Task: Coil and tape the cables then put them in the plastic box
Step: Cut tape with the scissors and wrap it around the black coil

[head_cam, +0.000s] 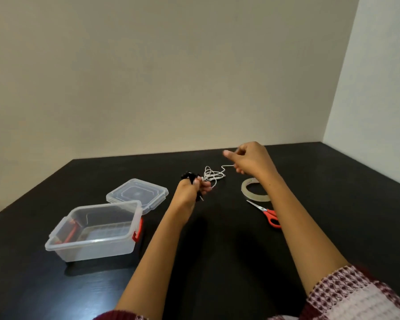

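Pinching a strand of the white cable (214,175), the right hand (249,161) hovers right of loops the left hand (189,190) grips.

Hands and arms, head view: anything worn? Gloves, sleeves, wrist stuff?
No gloves: left hand and right hand are bare, no watch or bracelet on either wrist. Forearms bare. Right sleeve is a textured knit, white patterned with maroon, ending near the elbow; left sleeve shows only a maroon edge.

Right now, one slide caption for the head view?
Left hand holds a black cable and white cable; right hand pinches the white strand; plastic box open.
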